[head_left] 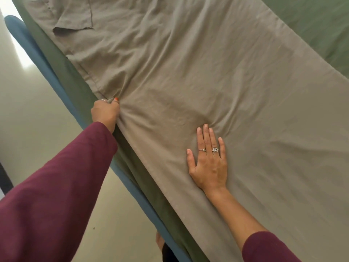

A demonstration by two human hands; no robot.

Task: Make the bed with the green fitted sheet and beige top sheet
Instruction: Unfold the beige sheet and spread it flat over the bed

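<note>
Beige sheet [207,82]: spread over most of the bed, lying on top of the green sheet, creased, with folds fanning out from both hands; a folded-back flap sits near the top left
Green sheet [317,25]: covers the mattress, showing as a band along the near edge of the bed and again at the top right beyond the beige sheet
Left hand [105,113]: at the near edge of the bed, fingers curled and pinching a bunch of the beige sheet's edge; orange nail polish shows on one fingertip
Right hand [208,163]: flat on the beige sheet, palm down, fingers straight and slightly spread, pressing the cloth; two rings on the fingers
Sleeves [56,195]: dark red, on both arms; the right one is pushed up the forearm
Bed frame [28,44]: blue padded edge running under the green sheet
Floor [37,129]: pale, beside the bed at left
</note>
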